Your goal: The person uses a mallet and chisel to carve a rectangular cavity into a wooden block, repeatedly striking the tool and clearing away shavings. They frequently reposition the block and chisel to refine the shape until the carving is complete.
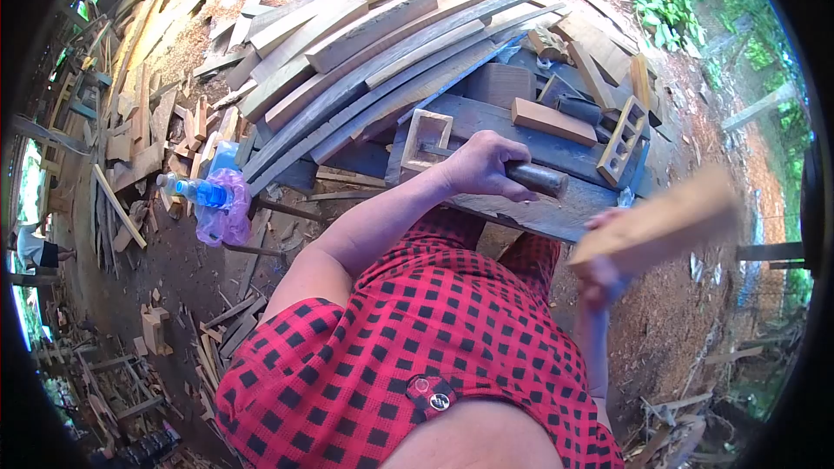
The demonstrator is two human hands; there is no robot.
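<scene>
My left hand (491, 165) is wrapped round a chisel (540, 179), its thick handle end sticking out to the right. The chisel's blade points left into a light wooden piece with a square recess (427, 141); where the tip rests is hard to make out. My right hand (601, 274) grips a wooden block (665, 217), raised to the right of the chisel handle and apart from it. Motion smears both the block and the right hand. Beneath the chisel is a worn plank bench (521, 215).
On the bench lie a reddish wood block (553, 122) and a piece with several square holes (623, 141). Long boards (373, 69) are stacked beyond. A pink plastic bag (224, 208) with bottles is at left. Green leaves (667, 0) grow at far right.
</scene>
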